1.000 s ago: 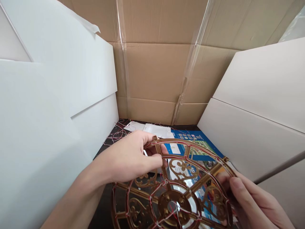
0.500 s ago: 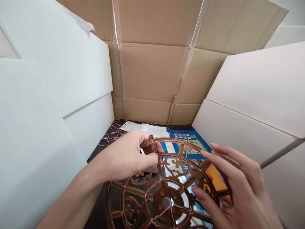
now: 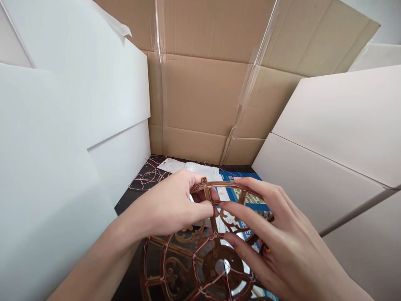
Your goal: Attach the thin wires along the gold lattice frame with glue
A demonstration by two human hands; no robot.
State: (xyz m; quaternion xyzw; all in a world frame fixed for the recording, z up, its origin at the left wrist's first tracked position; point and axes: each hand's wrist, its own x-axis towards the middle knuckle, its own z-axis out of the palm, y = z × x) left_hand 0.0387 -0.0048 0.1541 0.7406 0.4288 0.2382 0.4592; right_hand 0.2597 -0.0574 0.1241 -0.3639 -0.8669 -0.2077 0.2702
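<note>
A brown openwork wheel-shaped frame [image 3: 219, 251] tilts up before me, with spokes, scrollwork and a round hub. Thin red and white wires [image 3: 200, 249] run in the channels of its rings and cross over the hub. My left hand [image 3: 175, 205] is closed on the frame's top edge, its thumb on the near side by a spoke and other fingers behind. Over the frame's upper right, my right hand [image 3: 269, 225] has its fingers spread. Its index fingertip is at the inner ring beside my left thumb, another fingertip lies at the outer rim, and its thumb is near the hub.
Behind the frame lie a blue printed sheet [image 3: 258, 206] and white packets [image 3: 202, 169] on a dark table [image 3: 127, 202]. Loose red and white wires [image 3: 150, 175] tangle at the back left. White panels [image 3: 115, 88] and a cardboard wall [image 3: 194, 92] enclose the space.
My right hand has moved left along the frame, from its right rim to the top beside my left thumb. My left hand keeps its hold, and the view has shifted slightly.
</note>
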